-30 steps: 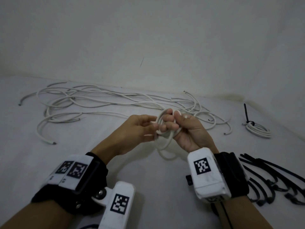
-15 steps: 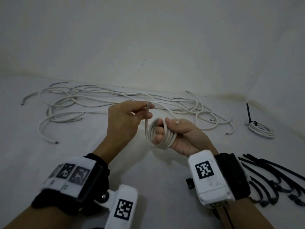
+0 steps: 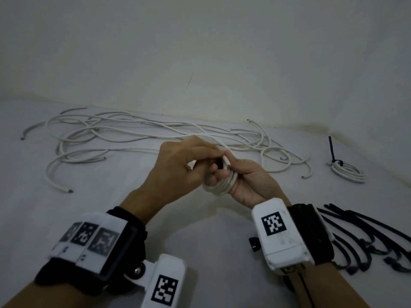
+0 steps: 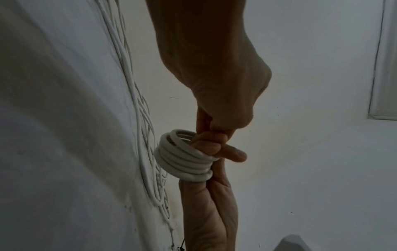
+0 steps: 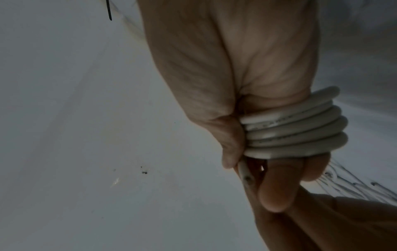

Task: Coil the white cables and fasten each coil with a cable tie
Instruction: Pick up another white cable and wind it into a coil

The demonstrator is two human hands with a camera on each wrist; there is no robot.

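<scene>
The left hand, raised with the free cable end half a second ago, now pinches that cut end down against the coil; the right hand grips the stacked turns mid-air over the sheet; winding looks finished, so a black cable tie comes next.

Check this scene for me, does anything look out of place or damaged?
Nothing stands out. The coil sits neatly wound in the right hand, its cut end poking free beside the left hand. The loose cables lie tangled but seem intact, and the tied coil lies apart at far right.
</scene>
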